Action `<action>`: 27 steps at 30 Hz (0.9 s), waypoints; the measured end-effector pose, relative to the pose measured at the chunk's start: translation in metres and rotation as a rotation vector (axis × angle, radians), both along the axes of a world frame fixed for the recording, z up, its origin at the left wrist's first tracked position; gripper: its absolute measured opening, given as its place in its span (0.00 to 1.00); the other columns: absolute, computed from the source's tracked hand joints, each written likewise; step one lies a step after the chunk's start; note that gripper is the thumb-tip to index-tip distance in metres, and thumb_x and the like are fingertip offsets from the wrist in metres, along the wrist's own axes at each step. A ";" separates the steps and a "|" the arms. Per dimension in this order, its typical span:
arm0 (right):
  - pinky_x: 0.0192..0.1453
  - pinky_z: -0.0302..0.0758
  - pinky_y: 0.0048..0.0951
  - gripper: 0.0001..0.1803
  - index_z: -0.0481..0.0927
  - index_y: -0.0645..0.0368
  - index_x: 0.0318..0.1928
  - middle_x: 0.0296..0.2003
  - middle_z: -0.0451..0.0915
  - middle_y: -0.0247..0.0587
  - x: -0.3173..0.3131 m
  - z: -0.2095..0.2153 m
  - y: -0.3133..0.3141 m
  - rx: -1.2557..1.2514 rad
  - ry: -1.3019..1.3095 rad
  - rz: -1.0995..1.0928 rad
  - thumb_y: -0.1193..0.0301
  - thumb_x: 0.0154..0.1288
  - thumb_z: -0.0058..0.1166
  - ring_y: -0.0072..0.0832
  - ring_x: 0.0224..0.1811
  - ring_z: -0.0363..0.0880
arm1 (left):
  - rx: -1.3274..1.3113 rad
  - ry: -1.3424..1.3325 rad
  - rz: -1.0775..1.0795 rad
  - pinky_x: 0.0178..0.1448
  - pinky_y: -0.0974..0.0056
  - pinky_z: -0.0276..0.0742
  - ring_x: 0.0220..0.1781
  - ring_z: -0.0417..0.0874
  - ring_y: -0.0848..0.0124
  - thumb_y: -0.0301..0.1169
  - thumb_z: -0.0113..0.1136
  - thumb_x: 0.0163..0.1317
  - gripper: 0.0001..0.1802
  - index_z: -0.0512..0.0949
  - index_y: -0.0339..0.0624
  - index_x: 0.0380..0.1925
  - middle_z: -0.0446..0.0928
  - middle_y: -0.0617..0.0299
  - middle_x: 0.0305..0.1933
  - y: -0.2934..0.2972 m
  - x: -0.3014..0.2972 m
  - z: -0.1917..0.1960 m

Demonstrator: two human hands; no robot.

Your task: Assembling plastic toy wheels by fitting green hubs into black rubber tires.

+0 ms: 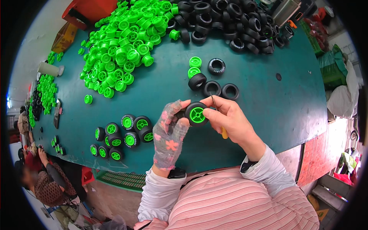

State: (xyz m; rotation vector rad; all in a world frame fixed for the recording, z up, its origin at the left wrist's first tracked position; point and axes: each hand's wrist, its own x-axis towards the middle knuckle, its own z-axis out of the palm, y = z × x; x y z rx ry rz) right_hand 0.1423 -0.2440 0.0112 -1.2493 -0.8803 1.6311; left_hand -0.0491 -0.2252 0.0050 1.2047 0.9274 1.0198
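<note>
My left hand (168,138), in a grey glove with a pink flower pattern, grips a small toy wheel (197,114) by its left side. The wheel is a black tyre around a green spoked hub. My bare right hand (230,119) pinches the wheel's right edge with thumb and finger. The same hand also holds a thin metal tool with a yellow handle (224,133); its working end is hard to make out. Just beyond lie several loose black tyres (230,91) and two green hubs (195,61). Left of my gloved hand sits a cluster of tyred wheels (131,140).
A big heap of green hubs (115,57) covers the far left of the green table (276,111). Black tyres (234,23) are piled along its far edge. A metal container (285,13) stands beyond them. Another person (50,184) is at the table's left end.
</note>
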 end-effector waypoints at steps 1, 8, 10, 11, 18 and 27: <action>0.22 0.63 0.17 0.16 0.80 0.63 0.50 0.29 0.79 0.28 -0.001 0.002 0.000 -0.006 -0.026 -0.012 0.64 0.71 0.58 0.10 0.19 0.68 | -0.132 -0.031 0.014 0.62 0.63 0.77 0.56 0.80 0.68 0.42 0.72 0.62 0.35 0.72 0.35 0.64 0.77 0.57 0.58 0.000 0.000 0.004; 0.22 0.64 0.17 0.15 0.79 0.61 0.52 0.33 0.80 0.28 -0.008 0.006 -0.002 0.089 -0.152 -0.032 0.66 0.71 0.58 0.10 0.24 0.70 | -0.184 -0.132 -0.044 0.53 0.66 0.85 0.52 0.79 0.73 0.30 0.70 0.63 0.30 0.74 0.36 0.64 0.77 0.59 0.54 0.001 -0.001 -0.004; 0.23 0.65 0.17 0.15 0.79 0.61 0.53 0.35 0.80 0.29 -0.009 0.008 -0.002 0.106 -0.162 -0.039 0.68 0.71 0.58 0.09 0.25 0.70 | -0.212 -0.144 -0.104 0.53 0.66 0.85 0.53 0.80 0.72 0.29 0.70 0.62 0.30 0.73 0.36 0.64 0.77 0.59 0.55 0.003 -0.003 -0.003; 0.24 0.66 0.17 0.15 0.79 0.61 0.53 0.36 0.80 0.29 -0.009 0.008 -0.003 0.115 -0.167 -0.042 0.68 0.70 0.58 0.09 0.26 0.71 | -0.221 -0.147 -0.102 0.53 0.66 0.85 0.53 0.80 0.72 0.29 0.70 0.62 0.30 0.73 0.35 0.64 0.77 0.59 0.55 0.003 -0.003 -0.004; 0.39 0.78 0.25 0.12 0.76 0.66 0.53 0.41 0.83 0.41 -0.018 0.001 -0.004 0.298 -0.347 -0.062 0.76 0.72 0.54 0.21 0.37 0.80 | -0.084 -0.053 0.008 0.51 0.64 0.85 0.53 0.81 0.69 0.34 0.71 0.63 0.30 0.73 0.33 0.61 0.78 0.56 0.57 -0.004 0.007 -0.011; 0.40 0.76 0.30 0.14 0.76 0.64 0.53 0.39 0.80 0.46 -0.018 -0.004 -0.002 0.525 -0.597 -0.033 0.78 0.68 0.57 0.34 0.35 0.82 | -0.215 -0.105 -0.060 0.49 0.66 0.83 0.44 0.84 0.69 0.27 0.62 0.69 0.20 0.73 0.33 0.58 0.78 0.55 0.51 0.001 -0.002 -0.010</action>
